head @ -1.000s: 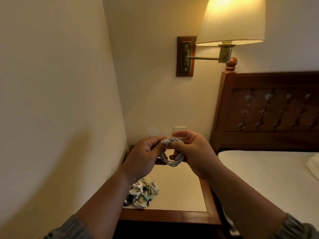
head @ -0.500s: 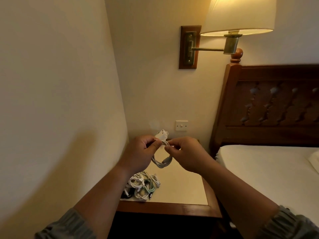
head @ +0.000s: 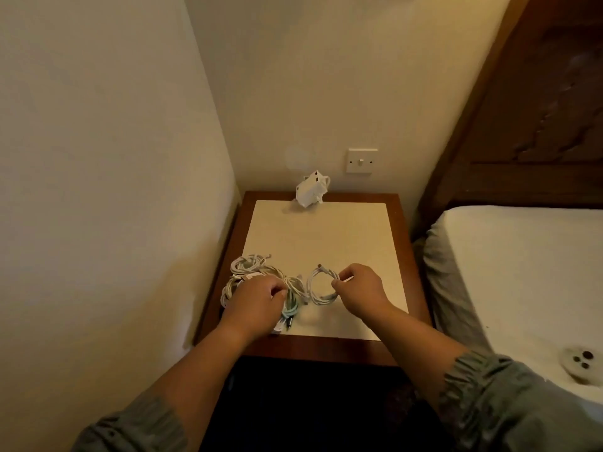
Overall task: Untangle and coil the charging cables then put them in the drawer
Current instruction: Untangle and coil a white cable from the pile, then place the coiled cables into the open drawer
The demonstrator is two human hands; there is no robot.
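Lower centre: right hand (head: 359, 290) pinching coiled white cable (head: 321, 290) (loop resting on bench (head: 326, 236)) | left hand (head: 257, 298), fingers curled into tangled cable pile (head: 246, 267), just left of coil | white adapter (head: 310, 192) at bench rear edge, upper centre.

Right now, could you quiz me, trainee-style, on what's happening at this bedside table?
1. True or false: the right hand pinches the coiled white cable.
2. Where is the white charger block? A) at the back edge of the nightstand B) on a chair C) on the floor
3. Fill in: the left hand grips the cable pile, which lies to the ___ of the coiled white cable.
Key: 1 true; 2 A; 3 left.
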